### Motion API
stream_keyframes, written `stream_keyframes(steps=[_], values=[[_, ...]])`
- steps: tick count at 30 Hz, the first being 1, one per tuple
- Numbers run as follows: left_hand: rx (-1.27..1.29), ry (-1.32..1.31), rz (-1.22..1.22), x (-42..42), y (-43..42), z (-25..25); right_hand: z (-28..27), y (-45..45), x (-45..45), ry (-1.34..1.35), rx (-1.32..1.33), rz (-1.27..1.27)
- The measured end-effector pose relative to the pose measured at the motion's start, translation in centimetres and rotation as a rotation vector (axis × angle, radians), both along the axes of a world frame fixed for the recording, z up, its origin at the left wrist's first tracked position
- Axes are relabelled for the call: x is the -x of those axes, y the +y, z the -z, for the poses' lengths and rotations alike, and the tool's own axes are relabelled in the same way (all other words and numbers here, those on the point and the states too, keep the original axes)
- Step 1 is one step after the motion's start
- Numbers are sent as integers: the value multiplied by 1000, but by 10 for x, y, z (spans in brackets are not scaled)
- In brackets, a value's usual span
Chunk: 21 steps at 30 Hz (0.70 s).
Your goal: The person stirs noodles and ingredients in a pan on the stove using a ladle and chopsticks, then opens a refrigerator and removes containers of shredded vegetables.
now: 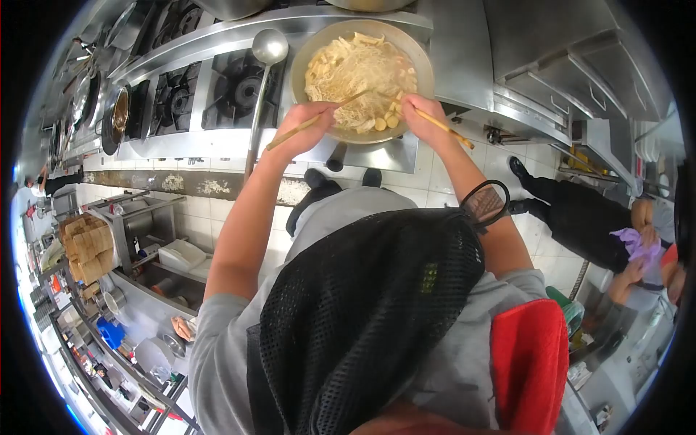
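Observation:
A wide, round pan (pixel 299 72) sits at the stove's front edge, full of thin pale noodles (pixel 355 61). Several round yellowish pieces (pixel 386 122) lie at the near side of the food. My left hand (pixel 310 125) is closed around a long wooden chopstick (pixel 290 135) over the pan's left rim. At the right rim, my right hand (pixel 422 117) grips another long wooden chopstick (pixel 453 133). The inner ends of both sticks reach into the noodles and come close together near the middle. A large metal ladle (pixel 270 48) rests left of the pan.
Black gas burners (pixel 243 90) stretch leftward along the steel stove. Another person in a dark apron (pixel 587 221) stands at the right, holding a purple cloth (pixel 641 245). Behind me on the left are steel shelving and a stack of brown cardboard (pixel 88 246). A red towel (pixel 529 362) hangs over my shoulder.

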State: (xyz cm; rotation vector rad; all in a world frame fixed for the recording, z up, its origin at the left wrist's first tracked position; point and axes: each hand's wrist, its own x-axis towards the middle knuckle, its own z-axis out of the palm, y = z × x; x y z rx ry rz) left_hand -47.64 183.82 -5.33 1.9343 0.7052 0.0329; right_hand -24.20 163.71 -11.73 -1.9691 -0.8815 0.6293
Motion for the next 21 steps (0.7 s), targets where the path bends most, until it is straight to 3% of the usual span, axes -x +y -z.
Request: stream_keyframes(steps=[1, 4, 8, 10, 11, 13, 16, 18, 20, 21], values=[[-129, 59, 26, 2, 3, -2, -3, -3, 0, -174, 93, -5], [-123, 53, -40, 14, 5, -8, -18, -12, -6, -298, 72, 23], [-55, -6, -63, 24, -11, -45, -43, -2, 20, -318, -90, 20], [-71, 20, -60, 23, -13, -43, -35, 20, 30, 5, -228, -6], [-90, 39, -57, 21, -13, -42, -27, 25, 24, 5, -229, -5], [-213, 64, -31, 18, -18, -46, -9, 30, 17, -259, -169, -175], [-347, -3, -45, 31, -20, -48, -15, 16, 3, -396, 1, -154], [-231, -148, -136, 47, -21, -43, -24, 8, 12, -445, -6, -126], [-253, -103, -163, 53, -22, -59, -40, 9, 29, -503, -28, -101], [-275, -56, -176, 56, -23, -65, -48, 13, 47, -371, -142, -113]])
